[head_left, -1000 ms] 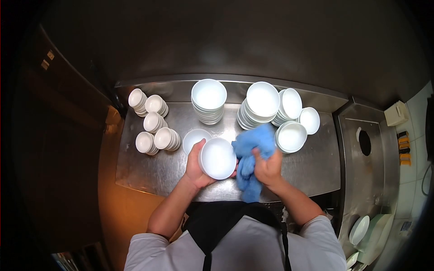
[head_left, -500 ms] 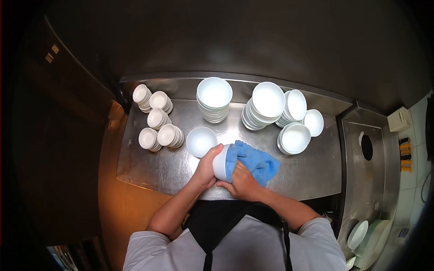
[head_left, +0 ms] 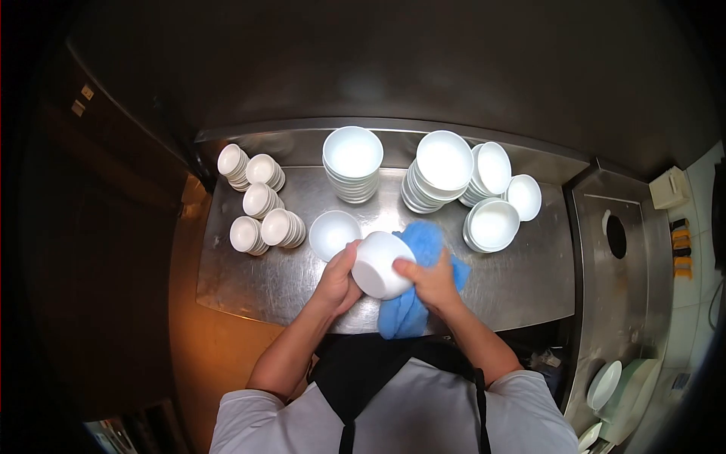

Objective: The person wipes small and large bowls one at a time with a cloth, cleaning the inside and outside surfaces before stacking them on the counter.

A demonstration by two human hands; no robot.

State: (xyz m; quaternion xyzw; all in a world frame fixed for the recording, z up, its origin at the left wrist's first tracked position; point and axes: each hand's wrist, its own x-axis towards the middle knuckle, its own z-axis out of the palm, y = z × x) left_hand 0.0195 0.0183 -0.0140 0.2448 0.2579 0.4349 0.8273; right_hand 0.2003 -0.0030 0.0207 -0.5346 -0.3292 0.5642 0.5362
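A white bowl (head_left: pixel 376 265) is held tilted between both hands above the front of the steel counter, its base turned toward me. My left hand (head_left: pixel 339 283) grips its left side. My right hand (head_left: pixel 432 281) holds its right side, with the thumb on the outer wall and a blue cloth (head_left: pixel 420 240) bunched behind and under the fingers. Part of the cloth hangs below the bowl; the bowl's inside is hidden. Just beyond my left hand, a single white bowl (head_left: pixel 335 235) stands upright on the counter.
Stacks of small white bowls (head_left: pixel 277 227) stand at the left. A tall bowl stack (head_left: pixel 353 153) is at the back middle, and more bowl stacks (head_left: pixel 444 160) are at the right. The steel counter (head_left: pixel 249 291) meets a raised back edge. A white dish (head_left: pixel 604 385) lies far right.
The bowl in my hands has turned so its base faces me. My right hand has come out of the bowl to its outer right side, and the cloth now hangs lower.
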